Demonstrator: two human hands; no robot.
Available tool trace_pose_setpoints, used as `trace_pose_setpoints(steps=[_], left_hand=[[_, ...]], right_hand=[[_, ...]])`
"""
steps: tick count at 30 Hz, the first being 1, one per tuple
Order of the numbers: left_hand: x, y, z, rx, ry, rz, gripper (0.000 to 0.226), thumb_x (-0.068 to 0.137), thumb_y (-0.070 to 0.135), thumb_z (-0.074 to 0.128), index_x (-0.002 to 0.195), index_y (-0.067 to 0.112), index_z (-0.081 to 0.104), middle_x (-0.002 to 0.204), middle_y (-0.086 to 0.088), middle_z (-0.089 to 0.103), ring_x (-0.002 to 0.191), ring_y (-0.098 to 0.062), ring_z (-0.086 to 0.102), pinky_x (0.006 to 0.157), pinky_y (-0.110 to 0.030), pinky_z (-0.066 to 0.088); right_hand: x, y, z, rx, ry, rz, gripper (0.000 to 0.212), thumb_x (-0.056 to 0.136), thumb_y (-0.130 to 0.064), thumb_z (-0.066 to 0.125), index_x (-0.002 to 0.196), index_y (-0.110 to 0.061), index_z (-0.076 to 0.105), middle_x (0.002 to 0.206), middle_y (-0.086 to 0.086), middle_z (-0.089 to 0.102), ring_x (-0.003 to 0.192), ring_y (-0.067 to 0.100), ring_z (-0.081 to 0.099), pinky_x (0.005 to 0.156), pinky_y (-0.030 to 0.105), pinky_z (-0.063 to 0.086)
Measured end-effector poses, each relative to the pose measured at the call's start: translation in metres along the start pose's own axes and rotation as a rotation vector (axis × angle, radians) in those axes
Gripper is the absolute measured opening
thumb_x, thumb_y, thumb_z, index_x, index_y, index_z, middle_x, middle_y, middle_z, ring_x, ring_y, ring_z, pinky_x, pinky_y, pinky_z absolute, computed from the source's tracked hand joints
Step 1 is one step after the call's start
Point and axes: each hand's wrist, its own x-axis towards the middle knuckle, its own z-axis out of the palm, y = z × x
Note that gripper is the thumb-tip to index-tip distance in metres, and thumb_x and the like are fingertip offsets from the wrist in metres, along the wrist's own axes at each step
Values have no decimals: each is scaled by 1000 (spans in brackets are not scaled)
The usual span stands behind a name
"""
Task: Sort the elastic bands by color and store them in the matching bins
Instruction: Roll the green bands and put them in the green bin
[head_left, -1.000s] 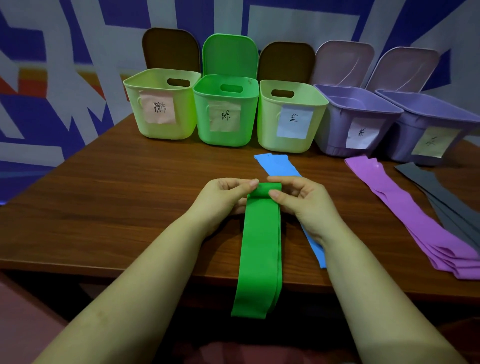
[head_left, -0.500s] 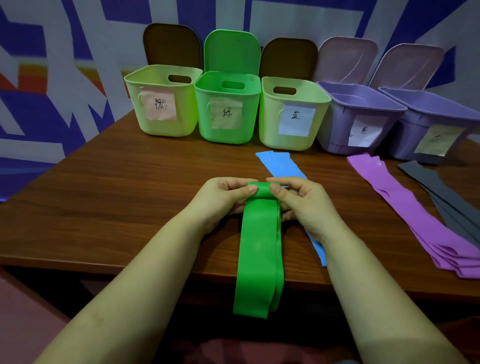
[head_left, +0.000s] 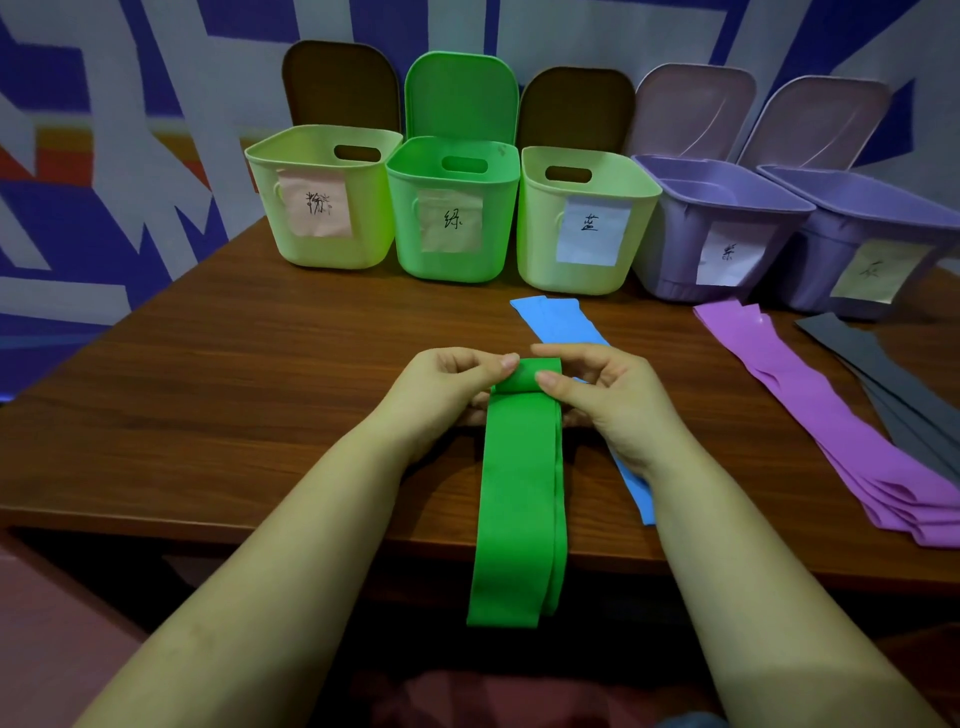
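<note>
The green bands drape over the table's near edge, their far end rolled and pinched between the left hand and right hand. Beyond lie blue bands, then 5 open bins.

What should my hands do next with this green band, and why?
Probably keep rolling the green band toward you: both the left hand and right hand pinch its rolled far end, while most of it lies flat and hangs off the table edge. Then the bright green bin.
</note>
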Motion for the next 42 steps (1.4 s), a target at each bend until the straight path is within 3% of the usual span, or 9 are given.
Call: trace_pose_setpoints(steps=[8,14,19,21,23,27,33,37,42], left_hand=[[-7,5,8,101,106,72,30,92,31,56,76,6,61,65,-5,63,62,-14,61,61,-23,49],[-24,10,27,-35,203,32,51,90,49,50,113,5,62,105,-17,67,97,-29,65,94,-44,48],[-44,17,44,-217,226,105,50,97,44,37,69,16,67,67,-8,64,59,-12,60,64,-24,48],[-49,18,51,-145,262,177,56,86,64,39,88,15,64,88,-11,64,81,-16,60,81,-30,47],[-57,17,56,-37,260,213,56,70,79,35,87,32,60,92,7,62,95,-19,58,94,-39,45],[-72,13,62,-23,337,233,56,63,85,35,64,31,51,66,8,52,74,-22,49,79,-51,40],[-103,15,75,52,433,414,49,84,67,28,76,22,45,69,13,46,63,3,45,61,-9,39],[-114,1,75,178,426,600,37,87,53,37,80,17,42,70,16,47,60,4,42,57,-11,35],[-124,-6,73,235,402,658,24,85,46,40,85,22,40,76,24,49,64,6,45,60,-7,36]], right_hand=[[-1,-2,2,-26,-2,-3,17,86,-8,63,101,-16,67,84,7,70,65,10,66,51,19,53],[-9,-15,8,-61,-71,-75,15,86,-9,61,98,-15,68,76,-6,73,76,7,68,70,19,54],[-30,-32,15,-72,-106,-160,14,88,-5,59,97,-15,65,62,-14,66,62,-4,61,63,12,49],[-39,-33,20,-25,-61,-190,12,87,-9,63,94,-17,66,72,-11,69,70,0,64,66,15,50],[-50,-29,25,35,4,-212,12,81,-17,68,92,-21,67,82,-7,71,81,6,66,75,21,51],[-72,-22,35,121,97,-246,17,79,-16,66,94,-22,67,88,-6,71,88,8,66,78,22,51],[-101,-13,52,330,98,-253,26,75,-21,68,101,-25,68,93,-2,69,95,14,65,82,26,50],[-112,-8,57,161,160,-238,54,69,-66,67,103,-25,65,98,18,60,95,29,57,91,43,45],[-119,-4,62,-54,224,-325,57,76,-77,46,87,-23,59,86,-3,64,83,14,61,76,30,49]])
